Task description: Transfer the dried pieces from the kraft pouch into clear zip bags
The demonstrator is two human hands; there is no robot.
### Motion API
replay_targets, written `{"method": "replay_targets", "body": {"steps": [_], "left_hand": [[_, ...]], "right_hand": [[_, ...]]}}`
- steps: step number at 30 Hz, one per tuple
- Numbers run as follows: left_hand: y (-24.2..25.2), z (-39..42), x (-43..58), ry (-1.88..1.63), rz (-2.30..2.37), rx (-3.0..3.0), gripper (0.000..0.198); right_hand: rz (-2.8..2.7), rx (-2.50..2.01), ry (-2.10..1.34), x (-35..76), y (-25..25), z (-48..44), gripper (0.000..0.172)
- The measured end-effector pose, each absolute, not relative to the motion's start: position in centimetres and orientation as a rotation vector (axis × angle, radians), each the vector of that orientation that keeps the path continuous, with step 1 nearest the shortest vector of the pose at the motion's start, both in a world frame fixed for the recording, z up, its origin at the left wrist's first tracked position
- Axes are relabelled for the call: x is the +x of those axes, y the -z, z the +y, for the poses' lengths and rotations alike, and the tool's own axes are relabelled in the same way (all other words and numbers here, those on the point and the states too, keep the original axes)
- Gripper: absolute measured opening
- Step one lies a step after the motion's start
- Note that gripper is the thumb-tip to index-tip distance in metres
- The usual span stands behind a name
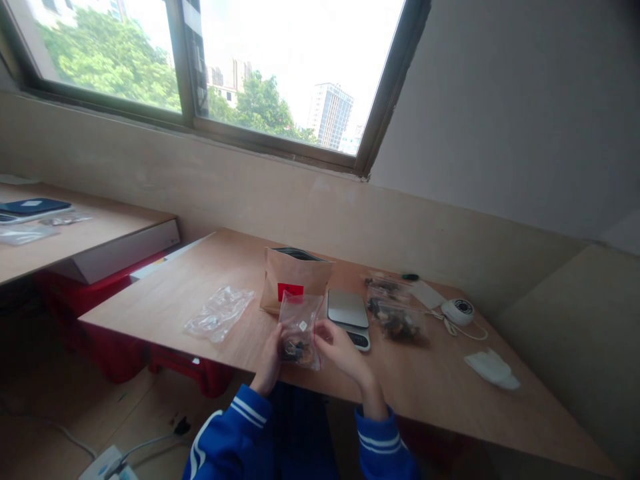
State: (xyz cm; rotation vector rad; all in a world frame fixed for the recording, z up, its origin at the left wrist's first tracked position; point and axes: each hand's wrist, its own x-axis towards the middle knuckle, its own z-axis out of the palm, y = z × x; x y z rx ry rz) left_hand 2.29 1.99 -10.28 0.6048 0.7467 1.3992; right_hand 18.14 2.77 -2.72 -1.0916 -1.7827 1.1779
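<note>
Between my two hands is a clear zip bag with small dark and brown pieces in its lower part; their kind is too small to make out. My left hand grips the bag's left edge. The fingers of my right hand pinch its right side, along the red zip line. Right behind the bag stands an open brown paper pouch with a red label. A kitchen scale with a silver plate lies beyond my right hand, its plate bare.
Filled clear bags lie right of the scale, near a white dome camera with a cable. Empty plastic bags lie at left and a crumpled white sheet at right. A second table stands at far left.
</note>
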Motion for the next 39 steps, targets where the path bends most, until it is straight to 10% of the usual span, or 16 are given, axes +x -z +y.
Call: {"method": "replay_targets", "body": {"steps": [21, 30, 39], "left_hand": [[11.4, 2.3, 2.3, -1.496, 0.920, 0.868, 0.054], [11.6, 2.3, 2.3, -1.498, 0.921, 0.820, 0.050], [10.8, 2.0, 2.5, -1.463, 0.947, 0.746, 0.054]], "right_hand": [[-1.910, -0.846, -1.628, 17.5, 5.0, 3.1, 0.035], [-1.836, -0.969, -1.221, 17.8, 4.7, 3.3, 0.012], [-1.688, -0.859, -1.560, 16.7, 5.1, 3.0, 0.021]]}}
